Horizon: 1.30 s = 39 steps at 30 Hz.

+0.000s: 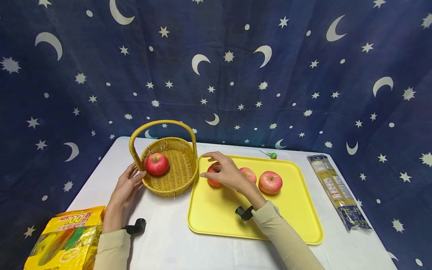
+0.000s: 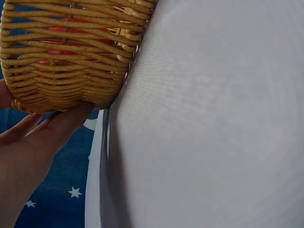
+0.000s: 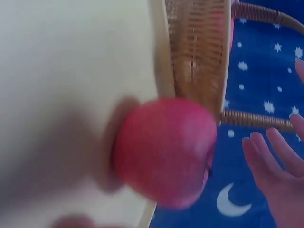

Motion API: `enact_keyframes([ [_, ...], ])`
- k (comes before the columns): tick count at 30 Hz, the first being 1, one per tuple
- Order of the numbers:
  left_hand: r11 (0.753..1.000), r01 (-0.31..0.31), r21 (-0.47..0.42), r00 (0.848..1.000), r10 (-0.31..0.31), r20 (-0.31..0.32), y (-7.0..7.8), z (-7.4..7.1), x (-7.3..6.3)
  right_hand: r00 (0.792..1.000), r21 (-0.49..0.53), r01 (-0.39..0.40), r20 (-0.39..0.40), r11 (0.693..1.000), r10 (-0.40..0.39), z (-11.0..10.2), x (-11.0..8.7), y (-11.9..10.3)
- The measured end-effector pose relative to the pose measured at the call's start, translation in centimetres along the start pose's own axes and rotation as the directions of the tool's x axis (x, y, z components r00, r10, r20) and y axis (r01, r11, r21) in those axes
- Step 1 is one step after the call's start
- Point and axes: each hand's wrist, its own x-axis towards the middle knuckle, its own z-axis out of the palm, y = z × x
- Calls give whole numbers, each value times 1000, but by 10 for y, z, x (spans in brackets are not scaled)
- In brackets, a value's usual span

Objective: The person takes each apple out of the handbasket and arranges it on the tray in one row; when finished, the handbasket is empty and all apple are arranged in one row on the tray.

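My left hand (image 1: 124, 188) rests against the left outer wall of a woven basket (image 1: 180, 165), its thumb near the rim. In the left wrist view, straight fingers (image 2: 66, 126) touch the low part of the wickerwork (image 2: 71, 90). One red apple (image 1: 157, 164) sits inside the basket. Over the left part of a yellow tray (image 1: 222, 221), my right hand (image 1: 227, 172) hovers with fingers and thumb spread around an apple (image 3: 166, 152); the right wrist view shows a gap between them. Two more apples (image 1: 270, 182) lie on the tray, one partly behind the right hand.
A yellow snack bag (image 1: 67, 240) lies at the table's front left. At the right edge lies a long clear packet of noodles (image 1: 337, 189). Behind the tray is a green-headed lollipop (image 1: 272, 155). The basket's tall handle (image 1: 162, 122) arches above it, and a dark curtain (image 1: 216, 82) hangs behind.
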Motion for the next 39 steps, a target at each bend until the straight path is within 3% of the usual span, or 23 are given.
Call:
enact_keyframes([
  [12, 1000, 8, -20, 1000, -8, -10, 1, 2, 2, 987, 41, -38, 156, 998, 31, 39, 44, -15],
  [22, 1000, -2, -21, 1000, 2, -4, 1, 1, 4, 955, -88, -71, 283, 994, 94, 72, 87, -25],
  [31, 1000, -11, -5, 1000, 11, 7, -4, -1, 6, 931, -141, -136, 321, 981, 175, 102, 119, -32],
  [35, 1000, -12, 5, 1000, 11, 2, -4, -2, 5, 924, -131, -121, 347, 984, 159, 114, 126, -33],
  [39, 1000, -19, 16, 1000, 19, -1, -3, -4, 4, 930, -141, -87, 342, 986, 131, 123, 129, -33],
])
